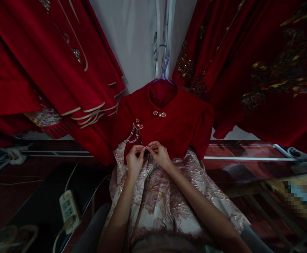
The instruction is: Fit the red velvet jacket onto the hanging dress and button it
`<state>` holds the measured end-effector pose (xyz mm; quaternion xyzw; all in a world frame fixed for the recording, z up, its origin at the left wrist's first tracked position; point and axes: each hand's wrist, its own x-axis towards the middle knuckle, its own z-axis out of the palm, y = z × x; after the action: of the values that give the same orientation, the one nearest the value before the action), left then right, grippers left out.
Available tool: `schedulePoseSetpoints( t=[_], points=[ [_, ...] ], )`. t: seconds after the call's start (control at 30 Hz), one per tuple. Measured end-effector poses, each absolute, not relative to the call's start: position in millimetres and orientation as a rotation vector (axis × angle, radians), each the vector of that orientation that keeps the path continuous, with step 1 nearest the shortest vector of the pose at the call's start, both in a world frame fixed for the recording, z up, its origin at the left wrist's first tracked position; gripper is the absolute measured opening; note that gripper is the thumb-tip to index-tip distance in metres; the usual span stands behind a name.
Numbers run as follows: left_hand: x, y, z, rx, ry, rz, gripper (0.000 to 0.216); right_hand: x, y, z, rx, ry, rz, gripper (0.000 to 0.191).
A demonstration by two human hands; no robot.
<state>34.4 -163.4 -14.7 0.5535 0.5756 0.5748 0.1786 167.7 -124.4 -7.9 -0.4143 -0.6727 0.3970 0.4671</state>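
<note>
The red top (180, 131) hangs by its collar from a purple hanger (166, 66), with its front towards the person and its short sleeves spread out to either side. At the lower front edge of the red top, left of its middle, the left hand (135, 158) and the right hand (158, 153) meet almost tip to tip. Each has thumb and forefinger pinched together, gripping a small beaded piece (147, 147) between them; it is too small to make out its exact form, or whether a thread runs through it.

Just under the neck opening of the red top sits a flower-shaped clasp (159, 114) with pearl-like beads. On the left part of the red top's front, above the left hand, is a beaded ornament (137, 125) with looped strands. Below the red top, a pale pink brocade fabric (156, 207) with a raised floral pattern spreads down over the person's lap, under both forearms.

To the left of the red top hang red garments with pale piping (64, 70); to its right hang red garments with gold embroidery (229, 63). Behind the red top rises a pale wall (127, 38). Below and left of the red top, a white power strip (69, 212) lies on a black surface (45, 193).
</note>
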Motion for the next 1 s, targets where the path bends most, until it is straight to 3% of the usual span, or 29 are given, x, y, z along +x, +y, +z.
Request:
schedulePoseSetpoints(
  t=[0.17, 0.43, 0.87, 1.0],
  points=[
    [28, -148, 8, 1.326, 1.440, 1.617, 0.022, 180, -122, 4, -1.020, -1.709, 1.062, 0.020],
    [18, -104, 47, 0.865, 1.045, 1.661, 0.033, 223, -123, 54, -0.736, -1.948, 1.540, 0.032],
    [33, -95, 53, 0.864, 1.096, 1.725, 0.025, 227, -132, 46, -0.785, -1.797, 1.457, 0.031],
    [39, -91, 69, 1.071, 1.128, 1.545, 0.026, 232, -134, 55, -0.802, -1.850, 1.420, 0.028]
  ],
)
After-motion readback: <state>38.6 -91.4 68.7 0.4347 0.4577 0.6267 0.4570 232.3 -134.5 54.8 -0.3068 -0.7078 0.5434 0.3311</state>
